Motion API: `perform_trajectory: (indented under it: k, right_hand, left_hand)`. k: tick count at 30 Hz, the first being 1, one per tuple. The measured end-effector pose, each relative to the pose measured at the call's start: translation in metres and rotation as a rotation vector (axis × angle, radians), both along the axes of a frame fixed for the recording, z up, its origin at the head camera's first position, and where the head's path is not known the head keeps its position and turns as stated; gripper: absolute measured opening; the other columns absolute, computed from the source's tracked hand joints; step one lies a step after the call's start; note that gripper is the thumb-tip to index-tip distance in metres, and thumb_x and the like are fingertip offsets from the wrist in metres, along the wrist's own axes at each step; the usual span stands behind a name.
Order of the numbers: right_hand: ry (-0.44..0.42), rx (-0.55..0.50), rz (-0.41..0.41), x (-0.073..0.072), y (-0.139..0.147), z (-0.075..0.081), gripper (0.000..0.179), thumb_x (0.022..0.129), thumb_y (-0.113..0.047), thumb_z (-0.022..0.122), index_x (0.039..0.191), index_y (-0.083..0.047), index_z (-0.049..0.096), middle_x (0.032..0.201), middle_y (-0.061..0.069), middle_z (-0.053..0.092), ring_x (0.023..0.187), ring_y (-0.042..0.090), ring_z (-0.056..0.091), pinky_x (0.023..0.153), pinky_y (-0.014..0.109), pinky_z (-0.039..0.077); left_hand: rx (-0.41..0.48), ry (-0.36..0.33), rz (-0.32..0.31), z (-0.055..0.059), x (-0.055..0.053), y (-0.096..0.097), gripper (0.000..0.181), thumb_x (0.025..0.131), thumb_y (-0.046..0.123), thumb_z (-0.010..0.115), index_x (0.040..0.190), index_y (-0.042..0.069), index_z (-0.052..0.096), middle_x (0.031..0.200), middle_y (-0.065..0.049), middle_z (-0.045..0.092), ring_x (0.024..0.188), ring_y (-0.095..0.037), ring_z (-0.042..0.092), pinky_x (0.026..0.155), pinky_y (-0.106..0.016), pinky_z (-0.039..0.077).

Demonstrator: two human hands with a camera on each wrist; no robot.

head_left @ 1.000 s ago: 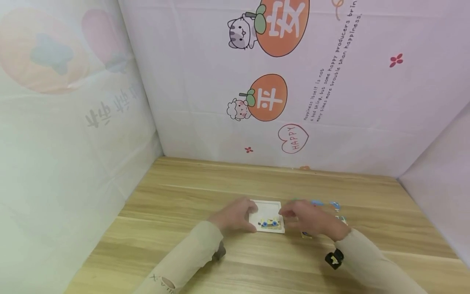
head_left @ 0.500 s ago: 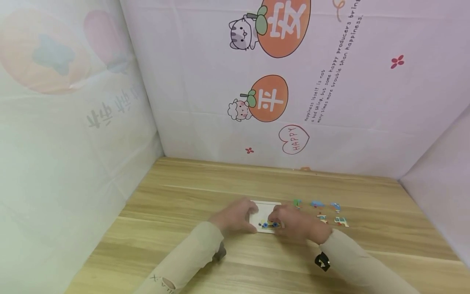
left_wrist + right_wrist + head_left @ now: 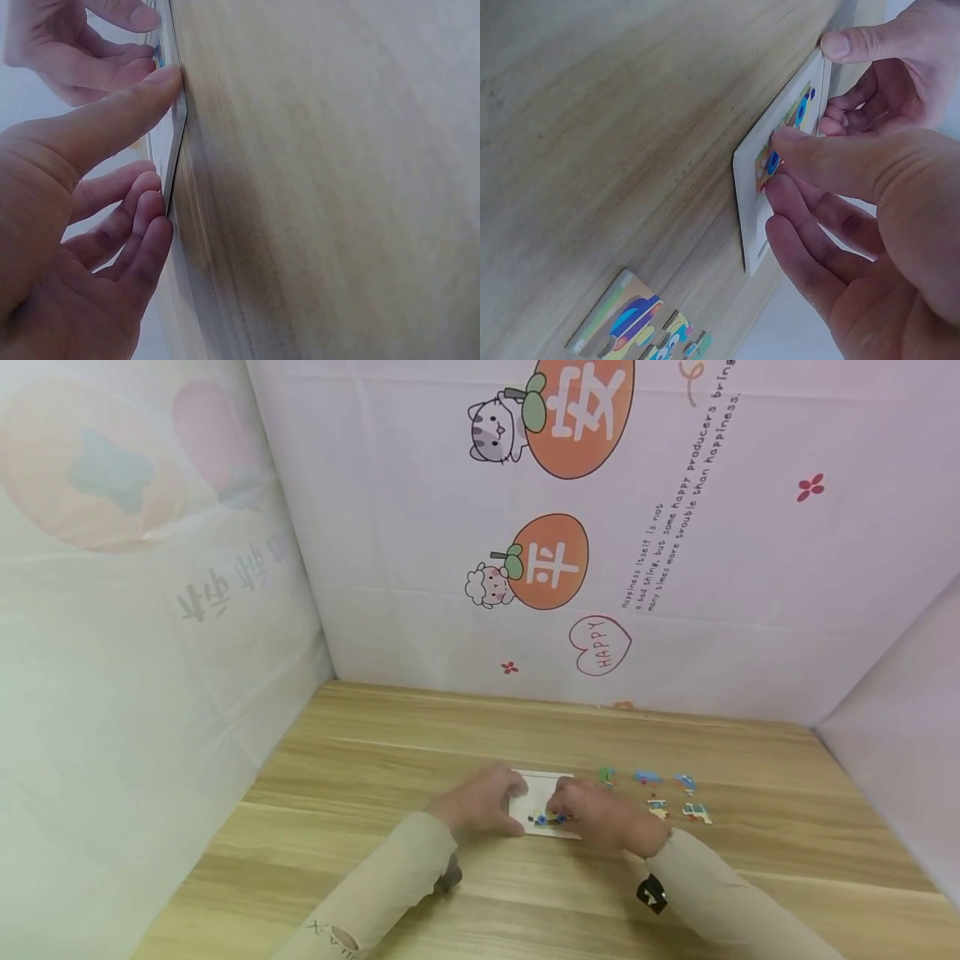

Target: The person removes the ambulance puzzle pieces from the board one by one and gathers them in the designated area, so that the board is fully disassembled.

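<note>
A small white puzzle tray [image 3: 536,789] lies on the table. Assembled in its near right part are jigsaw pieces [image 3: 801,112] with blue wheels. My left hand [image 3: 483,800] grips the tray's left end, thumb at the near corner and curled fingers along the side. My right hand [image 3: 600,814] is over the right part of the tray. In the right wrist view its thumb and index finger pinch a puzzle piece [image 3: 769,164] at the picture's edge; the fingers partly hide it. In the left wrist view, the thumb [image 3: 161,82] of the left hand lies on the tray's rim.
Several loose puzzle pieces [image 3: 648,777] lie to the right of the tray. One with a purple and blue picture [image 3: 630,322] is nearest the right wrist camera. A wooden table [image 3: 420,727] runs back to a printed white cloth wall [image 3: 420,568].
My right hand has moved left from beside the tray to over its right part, uncovering more loose pieces. The left hand stays on the tray's left end.
</note>
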State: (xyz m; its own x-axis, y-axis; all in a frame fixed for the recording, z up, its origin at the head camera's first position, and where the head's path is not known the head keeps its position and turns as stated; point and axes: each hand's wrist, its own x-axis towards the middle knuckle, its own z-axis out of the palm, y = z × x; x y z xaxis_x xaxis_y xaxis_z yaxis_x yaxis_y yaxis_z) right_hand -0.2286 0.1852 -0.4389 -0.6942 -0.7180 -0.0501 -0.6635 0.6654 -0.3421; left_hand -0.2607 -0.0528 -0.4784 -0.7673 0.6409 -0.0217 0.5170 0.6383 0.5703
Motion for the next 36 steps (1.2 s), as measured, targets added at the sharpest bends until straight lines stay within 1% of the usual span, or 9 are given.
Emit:
perform_trajectory:
  k: [2,4,6,9,14,22,28,32,36]
  right_hand:
    - [-0.015,-0.013,-0.015,-0.001,0.000,0.000,0.016,0.087,0.001,0.081,0.086,-0.012,0.071,0.091,0.000,0.063,0.079,0.007,0.053,0.069,0.019,0.049]
    - [-0.031,-0.023,-0.030,-0.002,0.001,-0.001,0.017,0.085,0.001,0.082,0.095,-0.010,0.074,0.094,-0.001,0.066,0.084,0.009,0.059,0.073,0.022,0.054]
    - [-0.055,-0.029,-0.045,-0.003,0.001,0.000,0.019,0.086,0.001,0.082,0.102,-0.007,0.075,0.097,0.001,0.067,0.088,0.012,0.062,0.077,0.024,0.057]
    - [-0.072,-0.028,-0.067,-0.003,0.002,0.000,0.021,0.087,0.000,0.082,0.104,-0.007,0.073,0.101,0.001,0.069,0.092,0.014,0.065,0.080,0.027,0.059]
    - [-0.109,-0.058,-0.104,-0.005,0.003,0.000,0.020,0.089,-0.001,0.082,0.104,-0.008,0.072,0.102,0.000,0.071,0.094,0.014,0.067,0.082,0.028,0.060]
    - [-0.191,-0.173,-0.107,-0.009,0.005,-0.004,0.004,0.098,-0.008,0.073,0.099,-0.007,0.070,0.094,0.001,0.074,0.084,0.005,0.068,0.073,0.020,0.060]
    - [-0.267,-0.228,-0.140,-0.009,0.007,-0.006,0.005,0.103,-0.005,0.065,0.099,-0.006,0.068,0.089,0.002,0.074,0.078,0.007,0.067,0.068,0.019,0.057]
    - [-0.268,-0.238,-0.133,-0.009,0.008,-0.006,0.007,0.104,-0.004,0.063,0.099,-0.005,0.068,0.087,0.003,0.073,0.075,0.009,0.064,0.066,0.019,0.055]
    - [-0.271,-0.269,-0.110,-0.010,0.011,-0.007,0.006,0.103,-0.002,0.063,0.099,-0.003,0.067,0.086,0.005,0.072,0.076,0.012,0.065,0.067,0.019,0.056]
  left_hand:
    - [0.007,-0.011,0.002,0.000,0.000,0.000,0.063,0.081,0.029,0.092,0.134,0.005,0.067,0.127,-0.005,0.067,0.117,-0.014,0.061,0.108,-0.029,0.052]
    - [0.014,-0.023,0.005,0.000,0.001,0.000,0.064,0.081,0.029,0.092,0.134,0.005,0.066,0.127,-0.005,0.066,0.117,-0.015,0.061,0.109,-0.030,0.052]
    - [0.015,-0.032,0.010,0.000,0.002,0.000,0.064,0.081,0.029,0.092,0.134,0.005,0.066,0.127,-0.004,0.066,0.117,-0.014,0.061,0.109,-0.030,0.052]
    - [0.016,-0.039,0.016,0.002,0.003,0.000,0.064,0.081,0.029,0.092,0.135,0.006,0.066,0.127,-0.004,0.065,0.118,-0.014,0.061,0.109,-0.030,0.052]
    - [0.026,-0.053,0.025,0.004,0.005,-0.001,0.064,0.081,0.028,0.093,0.134,0.005,0.066,0.127,-0.004,0.065,0.119,-0.015,0.061,0.110,-0.030,0.052]
    - [0.022,-0.042,0.019,0.005,0.005,-0.001,0.065,0.080,0.028,0.093,0.135,0.005,0.066,0.126,-0.005,0.065,0.118,-0.015,0.061,0.110,-0.031,0.052]
    - [0.019,-0.038,0.016,0.005,0.005,-0.001,0.064,0.081,0.028,0.092,0.135,0.005,0.065,0.126,-0.005,0.065,0.118,-0.015,0.061,0.110,-0.031,0.052]
    - [0.020,-0.040,0.014,0.006,0.006,-0.001,0.065,0.081,0.028,0.092,0.135,0.005,0.065,0.126,-0.005,0.065,0.118,-0.015,0.061,0.110,-0.031,0.052]
    - [0.019,-0.039,0.013,0.006,0.006,0.000,0.065,0.081,0.028,0.092,0.135,0.005,0.065,0.126,-0.006,0.066,0.119,-0.016,0.062,0.110,-0.031,0.052]
